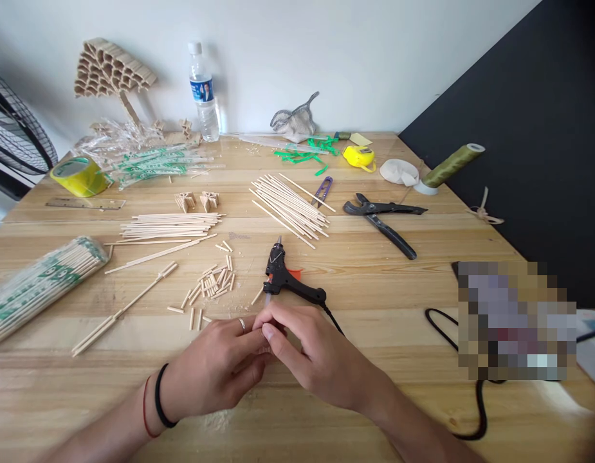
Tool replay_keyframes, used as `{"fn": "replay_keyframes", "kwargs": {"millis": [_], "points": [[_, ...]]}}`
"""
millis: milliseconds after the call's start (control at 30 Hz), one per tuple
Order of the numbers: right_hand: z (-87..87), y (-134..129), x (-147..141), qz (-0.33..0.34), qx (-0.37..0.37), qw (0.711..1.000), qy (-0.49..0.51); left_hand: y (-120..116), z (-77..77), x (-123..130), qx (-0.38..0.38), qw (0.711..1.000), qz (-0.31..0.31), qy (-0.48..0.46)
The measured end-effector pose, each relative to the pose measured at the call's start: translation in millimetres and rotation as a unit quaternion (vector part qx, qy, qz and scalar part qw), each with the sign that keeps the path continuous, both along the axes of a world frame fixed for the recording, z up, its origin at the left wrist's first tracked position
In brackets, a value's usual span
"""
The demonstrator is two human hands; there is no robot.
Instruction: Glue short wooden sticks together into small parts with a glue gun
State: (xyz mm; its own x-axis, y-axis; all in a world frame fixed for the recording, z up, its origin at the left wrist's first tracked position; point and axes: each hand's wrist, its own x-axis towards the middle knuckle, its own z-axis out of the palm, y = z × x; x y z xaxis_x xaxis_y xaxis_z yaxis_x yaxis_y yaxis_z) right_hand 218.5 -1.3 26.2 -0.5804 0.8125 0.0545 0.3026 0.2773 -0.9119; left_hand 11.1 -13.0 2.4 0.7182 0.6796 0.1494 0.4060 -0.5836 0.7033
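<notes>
My left hand [224,363] and my right hand [309,354] meet at the front middle of the table, fingertips pressed together. Whatever lies between them is hidden by the fingers. Just beyond them lies a black glue gun [280,270] with an orange trigger, its nozzle pointing away. Short cut wooden pieces [215,283] are scattered to its left. A joined stick piece [126,308] lies further left. Behind are two piles of long thin sticks, one at the left [172,225] and one in the middle [292,209].
Black pliers [374,215] and purple snips [322,191] lie beyond the glue gun. A bagged stick bundle [46,283] is at left, a water bottle [203,96] at the back. A black cable [480,411] curls at right near a blurred-out area.
</notes>
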Motion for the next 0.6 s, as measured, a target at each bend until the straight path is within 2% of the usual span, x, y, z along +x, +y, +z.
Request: {"fn": "replay_keyframes", "kwargs": {"millis": [600], "points": [[-0.8,0.1,0.4,0.005,0.012,1.000,-0.012,-0.4,-0.9,-0.3,0.007,1.000,0.002,-0.002]]}}
